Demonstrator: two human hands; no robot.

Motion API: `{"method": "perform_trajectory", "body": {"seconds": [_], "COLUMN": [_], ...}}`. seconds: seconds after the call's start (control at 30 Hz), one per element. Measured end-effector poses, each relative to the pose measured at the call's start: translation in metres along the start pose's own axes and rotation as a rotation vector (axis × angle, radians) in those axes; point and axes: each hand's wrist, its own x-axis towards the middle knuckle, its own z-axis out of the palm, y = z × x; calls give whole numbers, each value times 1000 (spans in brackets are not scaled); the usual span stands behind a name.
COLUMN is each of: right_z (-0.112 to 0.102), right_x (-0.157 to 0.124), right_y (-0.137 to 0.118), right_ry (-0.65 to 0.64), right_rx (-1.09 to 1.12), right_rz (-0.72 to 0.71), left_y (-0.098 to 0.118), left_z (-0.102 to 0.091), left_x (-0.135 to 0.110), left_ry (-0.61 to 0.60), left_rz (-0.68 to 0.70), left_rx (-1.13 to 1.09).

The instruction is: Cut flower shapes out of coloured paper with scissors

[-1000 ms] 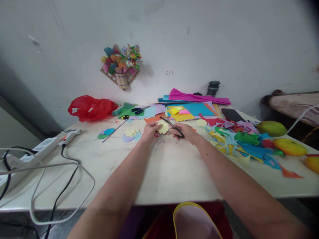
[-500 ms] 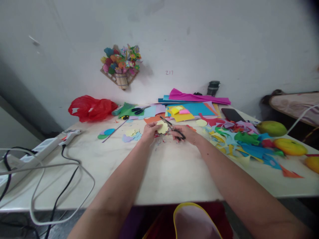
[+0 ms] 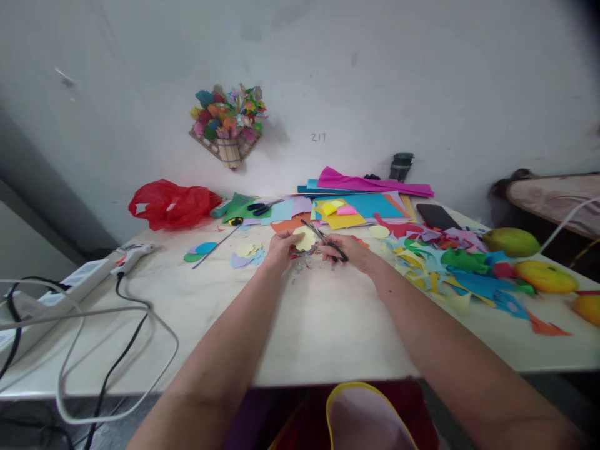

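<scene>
My left hand (image 3: 280, 247) pinches a small pale yellow paper piece (image 3: 305, 238) just above the white table (image 3: 309, 325). My right hand (image 3: 349, 250) grips black-handled scissors (image 3: 323, 240), whose blades reach up-left against the yellow piece's right edge. Both hands are closed and sit close together near the middle of the table. Tiny paper snippets lie under them.
Coloured paper scraps (image 3: 450, 265) cover the right side, with mangoes (image 3: 544, 275) beyond. Paper sheets (image 3: 360, 200), a phone (image 3: 435, 216), second scissors (image 3: 260, 207) and a red bag (image 3: 169, 202) lie at the back. A power strip (image 3: 70, 284) with cables sits left.
The scissors' blades have shifted slightly along the yellow piece's edge, and my left hand has turned the piece a little. Everything else stays put.
</scene>
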Motion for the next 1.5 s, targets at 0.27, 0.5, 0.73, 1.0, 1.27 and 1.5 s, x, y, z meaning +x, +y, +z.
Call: {"method": "perform_trajectory", "body": {"seconds": [0.27, 0.5, 0.73, 1.0, 1.27, 1.5], "right_z": [-1, 1, 3, 11, -3, -7], "right_x": [8, 11, 10, 5, 2, 2], "right_y": [4, 6, 6, 0, 4, 3], "right_ry": [149, 170, 184, 114, -1, -121], "right_rx": [176, 262, 266, 290, 151, -15], "right_rz": [-61, -90, -99, -40, -1, 27], "left_y": [1, 3, 2, -1, 1, 5], "left_z": [1, 6, 11, 10, 4, 2], "left_x": [-7, -11, -13, -11, -7, -6], "left_ry": [-181, -236, -142, -113, -142, -157], "left_rz": [-97, -162, -140, -74, -75, -115], "left_rx": [145, 206, 163, 108, 113, 83]}}
